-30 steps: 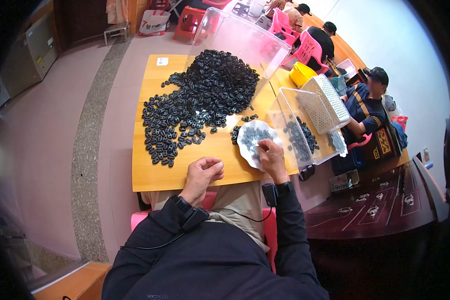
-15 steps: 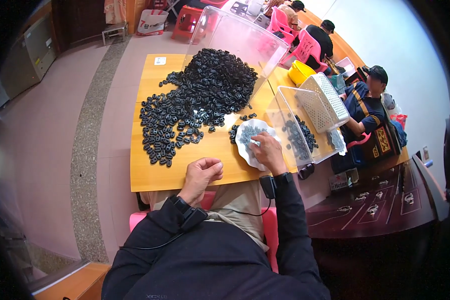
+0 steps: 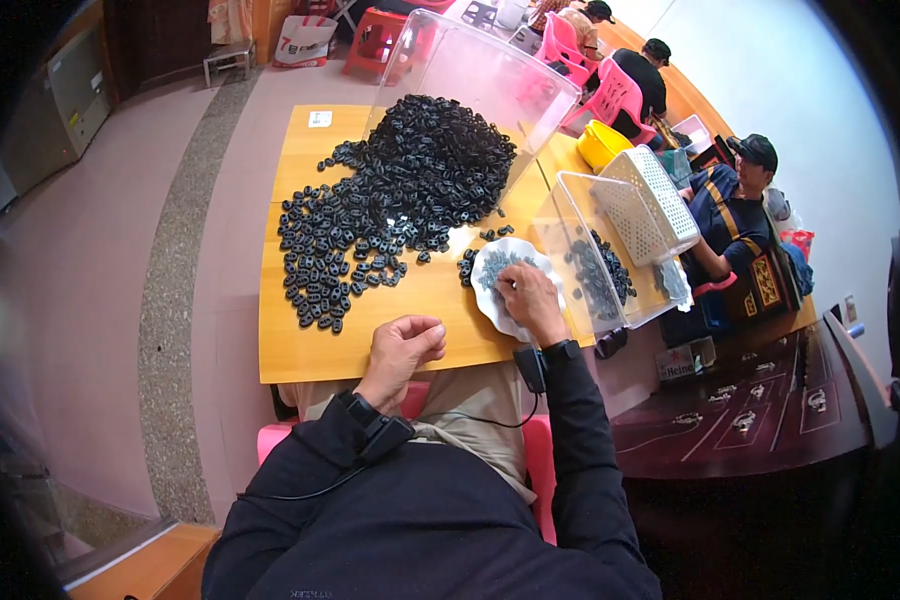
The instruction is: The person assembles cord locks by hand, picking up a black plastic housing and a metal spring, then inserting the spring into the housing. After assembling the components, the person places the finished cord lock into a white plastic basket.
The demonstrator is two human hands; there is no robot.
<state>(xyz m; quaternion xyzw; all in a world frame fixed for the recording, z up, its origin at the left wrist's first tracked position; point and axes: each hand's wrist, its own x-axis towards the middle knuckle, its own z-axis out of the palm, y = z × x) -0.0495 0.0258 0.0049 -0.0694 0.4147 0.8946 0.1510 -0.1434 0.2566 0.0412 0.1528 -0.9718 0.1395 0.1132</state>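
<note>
My right hand point(image 3: 533, 303) reaches over a white wavy-edged dish point(image 3: 486, 303), its fingertips pinched down among small grey-blue pieces point(image 3: 496, 264). Whether a piece is between those fingers is too small to make out. By the table's front edge, my left hand point(image 3: 400, 354) is closed with thumb against fingers; anything in it is hidden. Ahead of it spreads a large heap of small black oval parts with two holes point(image 3: 435, 165), thinning toward the left and near side. A few more black parts point(image 3: 466, 266) lie beside the dish's left rim.
A big clear plastic bin point(image 3: 470, 60) lies tipped behind the heap. Right of the dish stands a clear box point(image 3: 620, 318) with black parts inside, next to a white perforated basket point(image 3: 652, 205). Beyond are a yellow bowl point(image 3: 602, 145) and a seated person point(image 3: 730, 215) in a cap.
My right hand has shifted slightly left within the dish, and its fingers have drawn together among the small pieces. The left hand stays in place.
</note>
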